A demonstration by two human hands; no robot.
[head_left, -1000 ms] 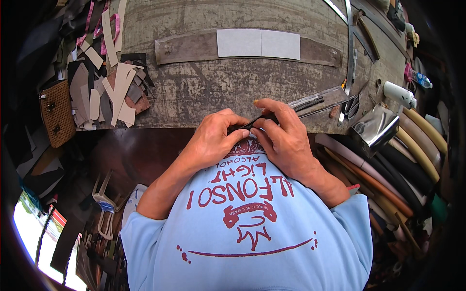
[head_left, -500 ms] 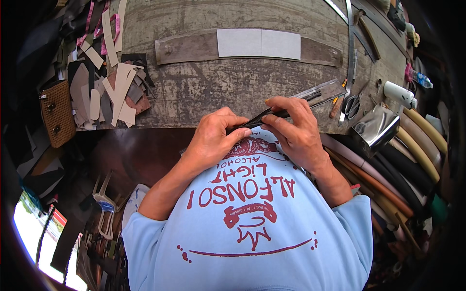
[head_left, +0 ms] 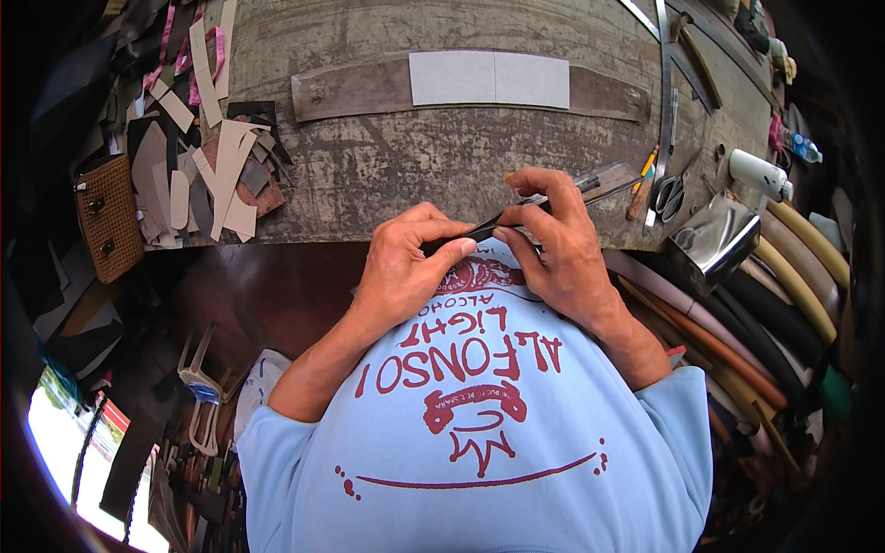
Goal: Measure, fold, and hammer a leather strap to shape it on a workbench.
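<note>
At the table's near edge I hold a long, narrow clear plastic case (head_left: pixel 616 177) with a dark, thin item (head_left: pixel 481 229) at its near end; its exact kind is hard to make out. My left hand (head_left: pixel 406 263) pinches the dark end between thumb and fingers. Farther right along it, my right hand (head_left: pixel 562 240) grips with thumb and bent fingers, its index finger lifted and arched over the case. The case slants up to the right, its far end over the table. Beyond my hands lies a curved grey-brown strip (head_left: pixel 355 90) with a white paper piece (head_left: pixel 489 78) across its middle.
Scraps of leather and card (head_left: pixel 221 175) are heaped at the left, beside a woven brown pouch (head_left: pixel 109 217). To the right are scissors (head_left: pixel 667 196), a pencil (head_left: pixel 647 168), a metal ruler (head_left: pixel 666 111), a white bottle (head_left: pixel 759 177) and a shiny tin (head_left: pixel 714 240). Rolled material (head_left: pixel 737 341) stands below.
My right index finger has lifted higher above the case. The case's far end has shifted slightly left and down, and less of its dark contents shows. My left hand keeps its pinch.
</note>
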